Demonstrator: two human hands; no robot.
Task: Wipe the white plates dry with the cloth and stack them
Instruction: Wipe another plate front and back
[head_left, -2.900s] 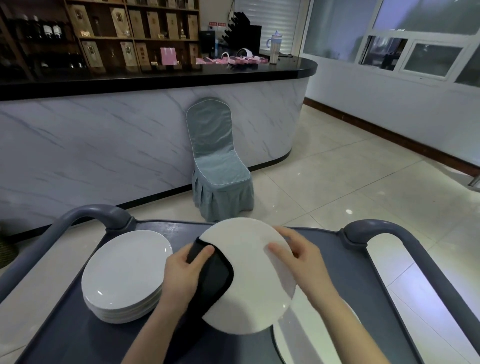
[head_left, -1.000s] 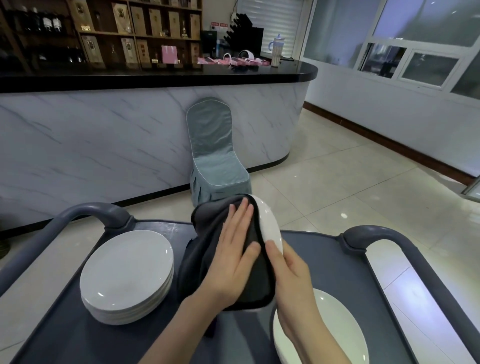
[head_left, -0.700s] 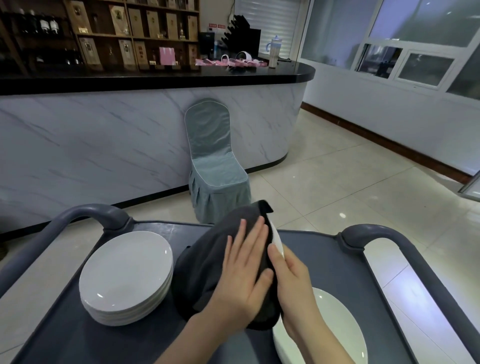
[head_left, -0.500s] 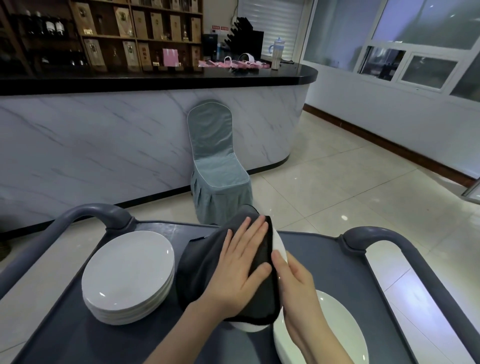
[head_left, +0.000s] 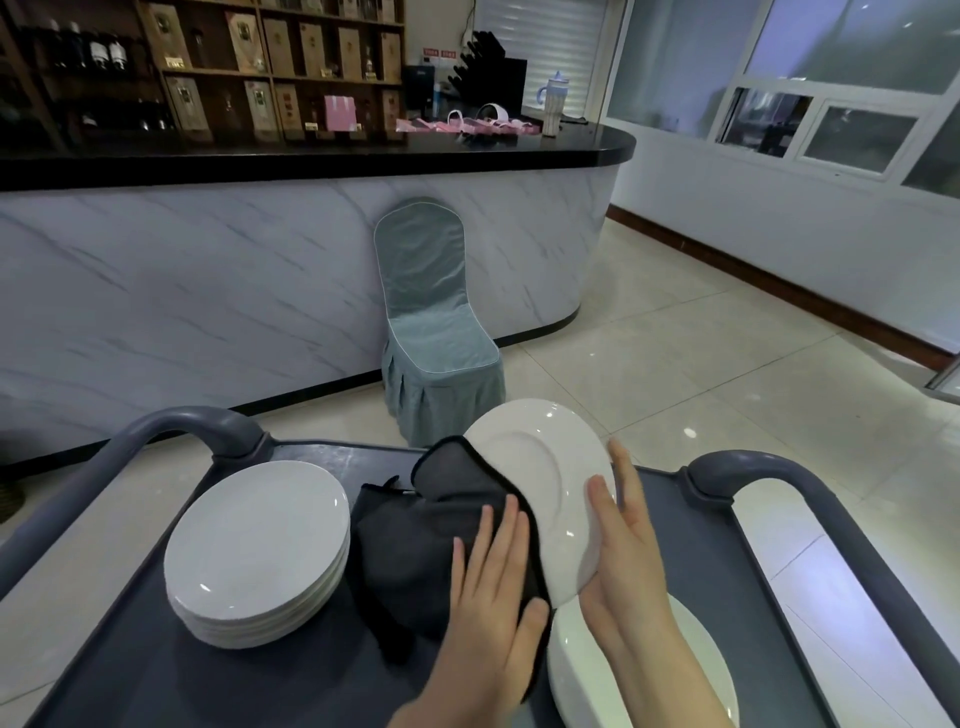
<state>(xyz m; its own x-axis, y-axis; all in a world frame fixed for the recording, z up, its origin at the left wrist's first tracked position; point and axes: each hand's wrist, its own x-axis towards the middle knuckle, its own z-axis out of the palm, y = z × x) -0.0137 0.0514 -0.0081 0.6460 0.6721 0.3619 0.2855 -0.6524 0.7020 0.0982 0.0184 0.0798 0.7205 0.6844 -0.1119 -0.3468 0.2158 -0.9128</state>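
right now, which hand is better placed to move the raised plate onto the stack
Right, probably: right hand holds the plate at its rim; left hand lies flat on the cloth.

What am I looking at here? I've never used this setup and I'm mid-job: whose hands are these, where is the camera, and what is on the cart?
There is no machine here. These are a person's two bare hands, filmed by one wide-angle camera worn on the head, looking forward and down. The grey surface is the tray of a cart. The right hand holds a tilted plate by its rim, up on edge. The left hand presses a dark cloth flat against that plate's face. A stack of white plates sits on the tray to the left. A near plate lies low on the right, below the hands. A covered chair and a counter stand behind.
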